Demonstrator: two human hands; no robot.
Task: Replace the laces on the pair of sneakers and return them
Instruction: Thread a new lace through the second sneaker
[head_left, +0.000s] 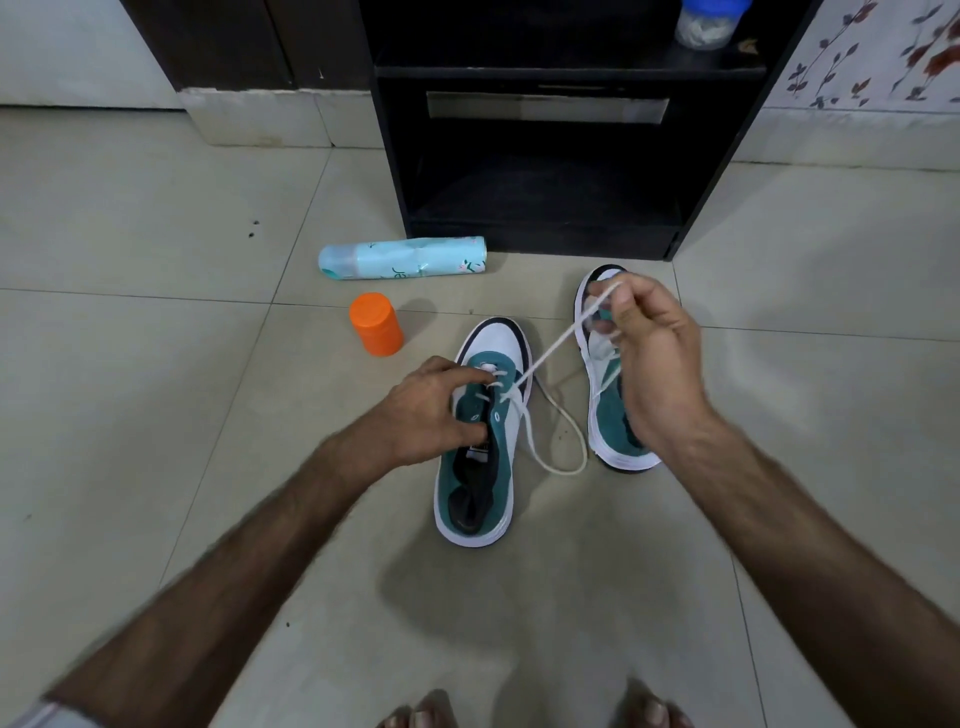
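The left hand gripped the near sneaker on the floor tiles at its tongue, while the right hand pinched the white lace, drawn taut. Pulling harder (the other end lay slack beside the shoe) could have dragged the lace unevenly through the eyelets.

L hand, R hand apparently pinching.

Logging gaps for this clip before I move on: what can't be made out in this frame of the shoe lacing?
- Right shoe: the right hand covers its eyelets, so its lacing is unknown.
- Left shoe: the left hand hides the tongue and nearer eyelets.
- Lace: its tip is buried in the right hand's fingers.
- Spray can: label print too small to read.
- Jar: cut off by the top edge.
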